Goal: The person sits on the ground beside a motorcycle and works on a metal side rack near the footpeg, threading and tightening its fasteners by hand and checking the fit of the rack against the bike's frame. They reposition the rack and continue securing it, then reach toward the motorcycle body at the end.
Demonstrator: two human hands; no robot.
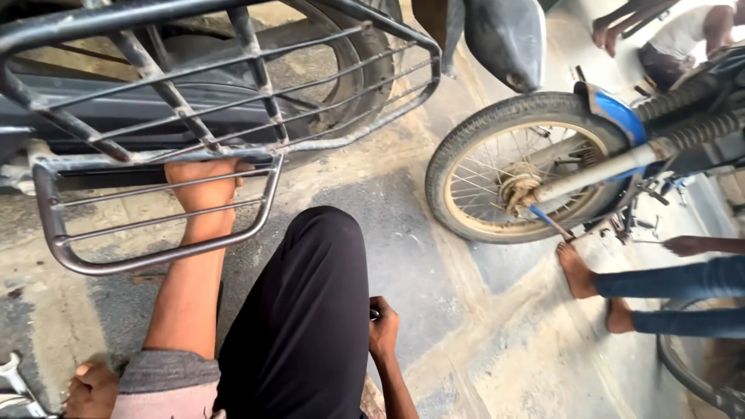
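Left hand (203, 190), upper left of frame, grip wrapped on the grey steel carrier rack (155, 202) of a motorcycle: rigid and heavy by the look, its bars the likely hold. Right hand (382, 330), lower centre, grip closed around a small dark tool (374, 314). Another motorcycle's spoked wheel (528, 167) at right.

Metal luggage rack (194, 101) sits upper left, above the floor (419, 256), with a tyre (341, 70) behind it; left hand (203, 186) reaches up behind the rack's lower guard (155, 225). Bent knee (310, 310) is centre bottom, right hand (382, 326) just right of it, closed on a small object, kind unclear. Motorcycle front wheel (528, 167) stands on the floor to the right, another person's bare feet (578, 271) just below it.
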